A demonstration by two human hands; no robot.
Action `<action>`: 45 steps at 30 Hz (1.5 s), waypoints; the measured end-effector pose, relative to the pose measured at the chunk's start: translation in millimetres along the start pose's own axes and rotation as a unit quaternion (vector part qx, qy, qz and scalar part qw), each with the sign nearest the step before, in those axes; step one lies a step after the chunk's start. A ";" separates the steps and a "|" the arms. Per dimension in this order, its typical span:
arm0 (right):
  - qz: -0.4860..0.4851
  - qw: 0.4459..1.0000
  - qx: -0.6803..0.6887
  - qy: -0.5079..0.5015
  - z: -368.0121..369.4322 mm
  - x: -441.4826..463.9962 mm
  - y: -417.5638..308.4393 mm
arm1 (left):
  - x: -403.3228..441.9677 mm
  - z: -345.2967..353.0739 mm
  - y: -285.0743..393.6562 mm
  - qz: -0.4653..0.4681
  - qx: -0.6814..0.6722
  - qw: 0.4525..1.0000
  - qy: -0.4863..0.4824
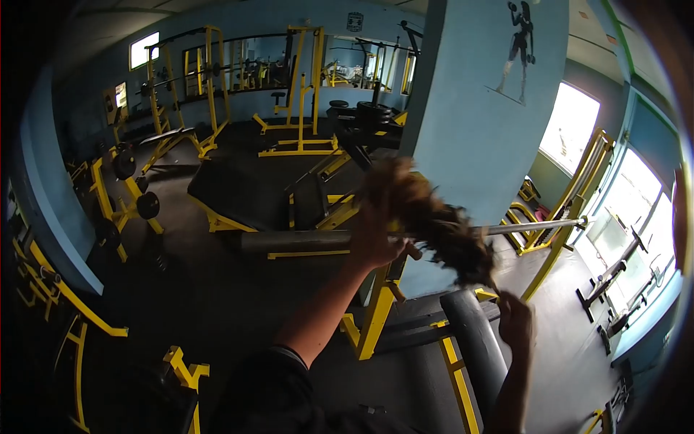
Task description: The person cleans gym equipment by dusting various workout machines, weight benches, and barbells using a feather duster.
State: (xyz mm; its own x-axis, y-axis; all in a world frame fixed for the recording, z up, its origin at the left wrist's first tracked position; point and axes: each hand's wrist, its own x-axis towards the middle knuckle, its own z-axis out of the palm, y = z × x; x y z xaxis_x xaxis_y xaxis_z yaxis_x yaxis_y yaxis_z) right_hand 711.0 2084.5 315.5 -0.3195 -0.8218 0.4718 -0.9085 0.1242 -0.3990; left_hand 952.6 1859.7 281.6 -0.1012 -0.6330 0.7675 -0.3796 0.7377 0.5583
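A brown feather duster (441, 217) slants across the middle of the view, its feathers smeared by motion. My right hand (516, 322) is closed around its thin handle at the lower right end. At the duster's upper left end is my left hand (374, 235), overlapping the feathers and in front of a metal bar (542, 226). Blur and feathers hide most of its fingers, so I cannot tell whether it grips anything. Left of that hand, a dark padded roller (296, 241) lies in line with the bar. Below is a yellow frame (377, 318) of a gym machine.
A blue pillar (477, 130) rises just beyond the duster. Close to my right forearm stands a black cylindrical pad (473, 347). A black bench (238, 195) and a dumbbell rack (126, 195) stand to the left, exercise bikes (614, 282) by the right windows.
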 end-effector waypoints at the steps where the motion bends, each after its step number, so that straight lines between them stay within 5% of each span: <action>1: 0.004 0.997 0.068 0.030 32.3 -22.6 42.4 | -1.3 1.2 -1.7 -0.004 0.002 1.000 0.005; 4: 0.054 0.983 0.161 0.071 115.0 -124.3 63.7 | -15.8 6.1 -4.8 0.053 0.165 0.984 -0.033; 5: 0.061 0.939 0.313 0.128 160.4 -163.8 71.9 | -25.1 7.0 -2.6 0.089 0.170 0.981 -0.025; 6: 0.214 0.793 0.556 0.129 195.0 -200.6 70.1 | -35.4 7.9 -1.7 0.125 0.175 0.976 -0.020; 8: 0.318 0.879 0.354 -0.024 201.3 -228.5 22.1 | -59.4 16.9 -9.2 0.144 0.108 0.982 -0.057; 11: 0.304 0.855 0.405 -0.113 221.8 -211.6 9.5 | -95.3 32.6 -24.3 0.139 0.096 0.983 -0.079; 14: 0.277 0.854 0.440 -0.016 237.8 -199.6 4.2 | -121.5 36.3 -38.1 0.154 0.117 0.976 -0.105; 16: 0.282 0.857 0.429 -0.036 260.2 -226.2 26.0 | -147.0 42.9 -56.0 0.016 0.110 0.973 -0.202; 18: 0.300 0.889 0.313 -0.148 290.2 -271.8 62.7 | -178.1 38.3 -75.6 -0.006 0.142 0.964 -0.226; 20: 0.365 0.887 0.267 -0.097 291.4 -296.6 73.7 | -199.6 42.6 -86.3 -0.047 0.161 0.951 -0.258; 22: 0.349 0.893 0.257 -0.123 254.9 -267.2 47.7 | -210.6 48.0 -91.8 -0.050 0.128 0.958 -0.250; 24: 0.255 0.895 0.366 0.017 246.5 -244.1 26.1 | -223.2 35.7 -92.8 -0.060 0.114 0.960 -0.249; 25: 0.261 0.893 0.367 0.010 246.9 -232.8 19.0 | -221.7 37.2 -82.4 -0.073 0.091 0.965 -0.237; 28: 0.332 0.854 0.396 -0.063 259.4 -222.9 31.9 | -229.1 56.3 -69.4 -0.125 -0.009 0.965 -0.232; 31: 0.338 0.872 0.221 -0.277 282.4 -233.2 74.9 | -246.0 69.5 -53.9 -0.124 0.029 0.968 -0.215; 34: 0.280 0.903 0.289 -0.148 264.3 -225.3 91.7 | -262.2 77.2 -49.6 -0.154 0.031 0.961 -0.226; 35: 0.349 0.836 0.386 -0.174 242.7 -214.8 89.3 | -264.5 78.8 -47.7 -0.170 -0.005 0.960 -0.223; 36: 0.351 0.833 0.388 -0.179 228.6 -207.9 81.4 | -274.8 91.3 -52.2 -0.175 -0.001 0.959 -0.224; 39: 0.250 0.818 0.504 -0.121 231.7 -203.1 88.0 | -293.4 124.4 -59.2 -0.443 -0.267 0.849 -0.107; 40: 0.246 0.813 0.510 -0.134 246.1 -209.9 95.2 | -296.1 128.5 -57.2 -0.447 -0.256 0.851 -0.096; 42: 0.223 0.889 0.354 -0.189 275.6 -222.3 112.3 | -299.1 136.3 -56.1 -0.491 -0.223 0.833 -0.120; 44: 0.225 0.878 0.321 -0.274 286.6 -218.0 133.4 | -284.6 127.8 -29.9 -0.529 -0.295 0.787 -0.117; 45: 0.334 0.820 0.319 -0.338 289.0 -215.6 142.6 | -303.2 137.6 -38.2 -0.537 -0.245 0.798 -0.120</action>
State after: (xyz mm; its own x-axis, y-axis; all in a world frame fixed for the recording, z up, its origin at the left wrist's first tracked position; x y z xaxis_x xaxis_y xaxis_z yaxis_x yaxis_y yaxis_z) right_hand 728.2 2118.7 -70.3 -0.2705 -0.8367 -0.4761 -0.1969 0.5322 -0.8234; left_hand 871.3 1991.1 -15.8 -0.1549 -0.9455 -0.2866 0.0340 -0.2950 0.9549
